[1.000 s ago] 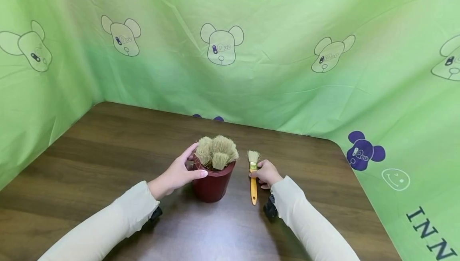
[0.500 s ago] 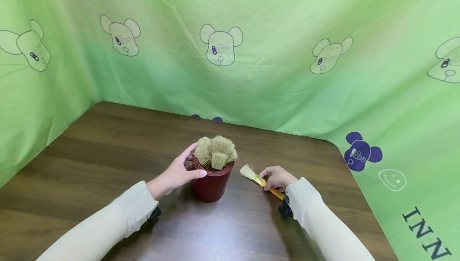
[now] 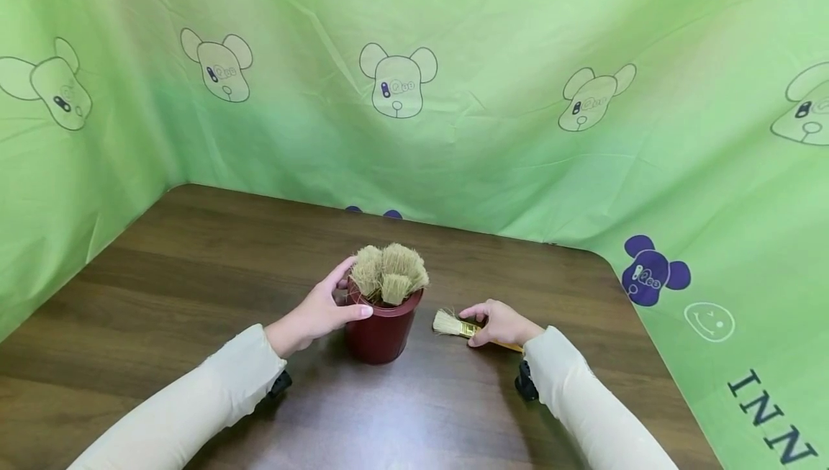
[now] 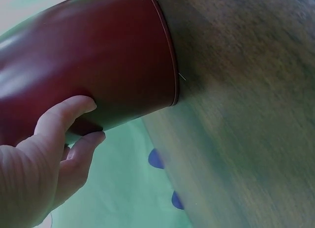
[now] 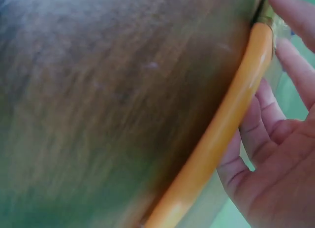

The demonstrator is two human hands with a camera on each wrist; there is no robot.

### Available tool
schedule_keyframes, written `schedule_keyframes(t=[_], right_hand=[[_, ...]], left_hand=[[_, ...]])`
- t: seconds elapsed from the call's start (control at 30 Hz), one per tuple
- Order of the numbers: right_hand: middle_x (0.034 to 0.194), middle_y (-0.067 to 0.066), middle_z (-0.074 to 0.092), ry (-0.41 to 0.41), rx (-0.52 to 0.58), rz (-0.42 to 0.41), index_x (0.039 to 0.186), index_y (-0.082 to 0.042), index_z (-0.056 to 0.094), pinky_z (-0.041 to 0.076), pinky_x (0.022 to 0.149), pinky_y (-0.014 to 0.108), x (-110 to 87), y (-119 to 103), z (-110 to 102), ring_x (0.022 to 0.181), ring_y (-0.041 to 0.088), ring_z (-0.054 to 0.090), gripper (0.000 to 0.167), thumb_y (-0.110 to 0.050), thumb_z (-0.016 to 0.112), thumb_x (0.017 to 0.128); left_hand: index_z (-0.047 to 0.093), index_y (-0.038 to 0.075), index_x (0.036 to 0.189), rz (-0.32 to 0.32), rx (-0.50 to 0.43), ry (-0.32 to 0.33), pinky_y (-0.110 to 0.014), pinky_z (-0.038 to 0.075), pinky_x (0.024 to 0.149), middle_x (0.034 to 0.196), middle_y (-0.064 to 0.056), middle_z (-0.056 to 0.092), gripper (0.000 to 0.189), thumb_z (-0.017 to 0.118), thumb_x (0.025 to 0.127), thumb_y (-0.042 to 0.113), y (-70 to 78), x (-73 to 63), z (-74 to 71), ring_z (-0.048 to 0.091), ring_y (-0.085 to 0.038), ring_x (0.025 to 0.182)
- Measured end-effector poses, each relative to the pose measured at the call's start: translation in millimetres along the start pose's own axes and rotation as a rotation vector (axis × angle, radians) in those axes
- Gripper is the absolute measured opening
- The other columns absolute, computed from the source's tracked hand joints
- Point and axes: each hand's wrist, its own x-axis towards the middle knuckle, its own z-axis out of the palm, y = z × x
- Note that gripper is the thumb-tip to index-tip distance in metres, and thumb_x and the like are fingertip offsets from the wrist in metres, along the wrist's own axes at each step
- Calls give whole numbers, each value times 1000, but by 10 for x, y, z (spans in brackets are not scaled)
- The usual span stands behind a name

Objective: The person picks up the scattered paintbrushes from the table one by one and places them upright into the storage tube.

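Observation:
A dark red pot point(image 3: 383, 335) stands upright near the middle of the table, with several pale-bristled brushes point(image 3: 396, 272) packed in it, bristles up. My left hand point(image 3: 316, 317) holds its left side, thumb over the front rim and fingers behind. In the left wrist view, fingertips press against the glossy wall of the pot point(image 4: 113, 50). To the right, my right hand point(image 3: 506, 323) pinches a paintbrush point(image 3: 447, 322) around its metal band, bristles pointing left toward the pot. The right wrist view shows the orange handle of this paintbrush point(image 5: 224, 117) running beneath the palm, close over the table.
A brown wood-grain table point(image 3: 214, 268) lies beneath everything. Green cloth point(image 3: 492, 16) printed with cartoon heads hangs around its back and sides. Dark wrist cameras sit under both sleeves.
The paintbrush has turned from bristles pointing away to bristles pointing left. My right hand has shifted right with it, and the paintbrush now lies lower and flatter. Left hand and pot stay put.

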Motion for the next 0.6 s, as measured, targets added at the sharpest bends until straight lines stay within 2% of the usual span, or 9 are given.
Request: schedule_keyframes(t=[0.17,0.3,0.4,0.6], right_hand=[[74,-3,58,21,-43,23,102,7,70,41,66,25,1,-3,32,71,9,48,40,-2,79,64],[66,-6,55,13,-32,40,97,8,71,41,61,23,18,-19,22,63,6,46,34,0,77,65],[67,-7,53,3,-12,66,97,8,70,39,60,22,17,-49,-9,63,5,44,32,-1,76,67],[76,-2,53,11,181,191,102,6,64,42,50,22,46,-152,-120,61,7,45,31,0,72,73]], left_hand=[[17,10,153,-21,-14,-5,-32,49,72,127,-27,34,87,69,83,4,1,7,-1,57,-27,101],[17,14,153,-48,-39,-9,-34,50,70,130,-27,32,88,69,84,4,15,18,-1,57,-27,100],[17,15,154,-64,-53,-14,-34,50,69,130,-26,31,88,69,83,3,21,21,-2,56,-26,100],[17,14,154,-62,-68,-21,-35,51,75,127,-25,30,87,68,84,1,18,13,-12,54,-29,106]])
